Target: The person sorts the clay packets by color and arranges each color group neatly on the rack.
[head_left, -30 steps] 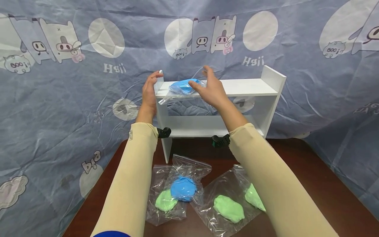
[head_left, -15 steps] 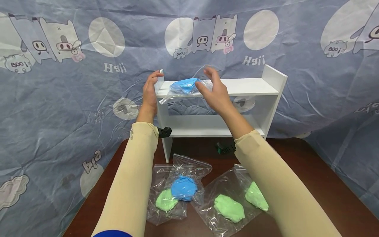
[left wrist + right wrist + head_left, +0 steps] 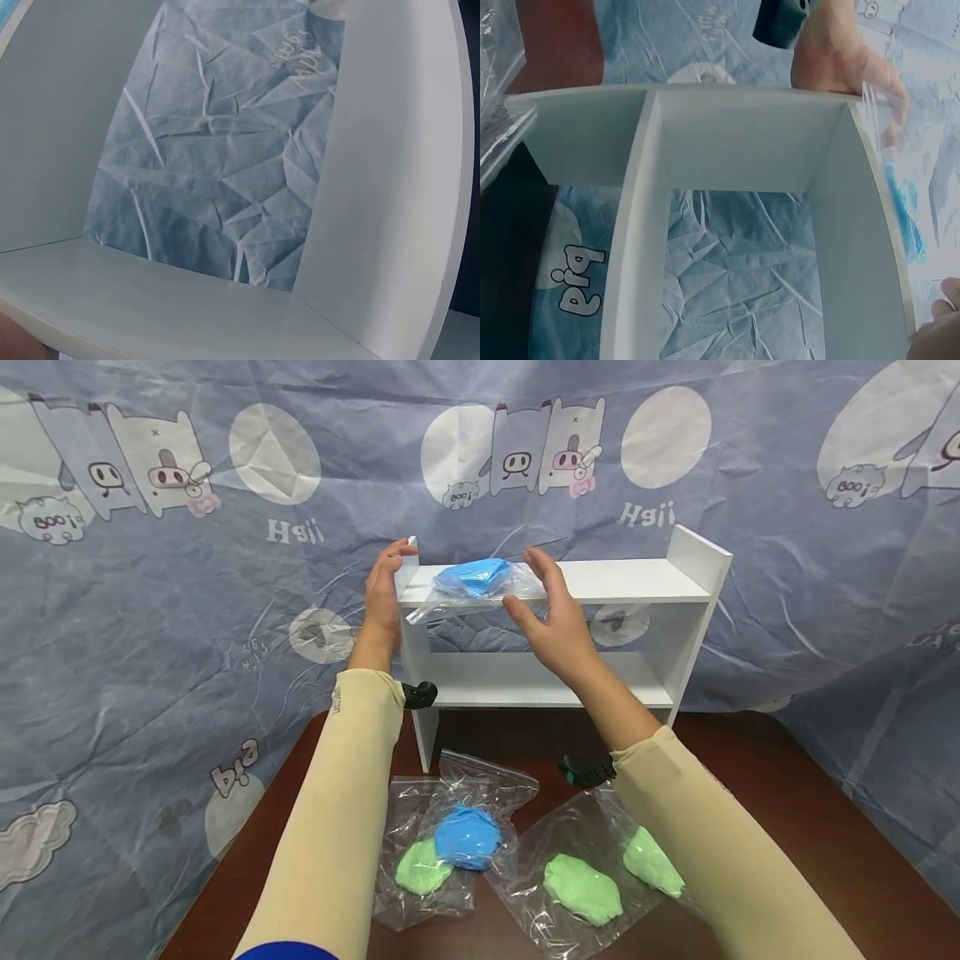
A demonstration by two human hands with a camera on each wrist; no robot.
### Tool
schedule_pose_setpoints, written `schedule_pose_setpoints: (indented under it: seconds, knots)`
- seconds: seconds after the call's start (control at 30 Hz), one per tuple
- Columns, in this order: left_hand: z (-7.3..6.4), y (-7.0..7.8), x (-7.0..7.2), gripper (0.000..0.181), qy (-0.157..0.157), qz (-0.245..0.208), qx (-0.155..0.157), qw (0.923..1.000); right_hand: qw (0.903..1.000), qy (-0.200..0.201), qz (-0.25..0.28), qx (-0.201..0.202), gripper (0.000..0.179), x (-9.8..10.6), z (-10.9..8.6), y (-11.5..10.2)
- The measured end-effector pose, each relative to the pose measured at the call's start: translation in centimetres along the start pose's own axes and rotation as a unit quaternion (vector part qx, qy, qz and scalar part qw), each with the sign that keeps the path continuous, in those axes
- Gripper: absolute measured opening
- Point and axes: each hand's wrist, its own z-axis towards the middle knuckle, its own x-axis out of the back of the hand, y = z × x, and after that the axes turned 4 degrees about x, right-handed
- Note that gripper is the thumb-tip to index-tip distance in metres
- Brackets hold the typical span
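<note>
Head view shows the cloth (image 3: pixel 187 635) printed with "Haii" and "BOO". Blue item (image 3: pixel 474 577) in wrinkled clear bag (image 3: pixel 437 605) lies on the white shelf's (image 3: pixel 622 578) top, at left; left hand (image 3: pixel 383 592) grips the left side panel (image 3: pixel 425 735), while right hand (image 3: pixel 558 631), fingers apart and released, has moved slightly rightward and nearer since the earlier frame.

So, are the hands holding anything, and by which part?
The left hand grips the white shelf by its left panel, near the top; the right hand holds nothing.
</note>
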Motion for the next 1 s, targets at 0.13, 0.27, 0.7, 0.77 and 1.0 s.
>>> schedule_pose_setpoints:
  seconds: [0.13, 0.27, 0.7, 0.77, 1.0]
  knots:
    - [0.0, -0.1, 0.1, 0.041, 0.0, 0.003, 0.001, 1.0, 0.9998, -0.001, 0.006, 0.017, 0.07, 0.0, -1.0, -0.1]
    - [-0.1, 0.0, 0.1, 0.038, 0.001, 0.009, 0.001, 1.0, 0.999, -0.002, 0.032, 0.03, 0.069, 0.0, -1.9, 0.1]
    - [0.0, -0.2, -0.1, 0.037, 0.002, 0.004, -0.002, 1.0, 0.9964, -0.017, 0.082, 0.015, 0.06, -0.8, -6.0, 1.3]
    - [0.0, -0.2, 0.0, 0.038, 0.003, 0.006, -0.002, 1.0, 0.9959, -0.022, 0.086, 0.015, 0.06, -1.0, -6.5, 1.4]
    - [0.0, 0.0, 0.0, 0.027, -0.008, 0.003, -0.001, 1.0, 0.9923, -0.041, 0.117, -0.009, 0.06, -2.1, -8.7, 2.1]
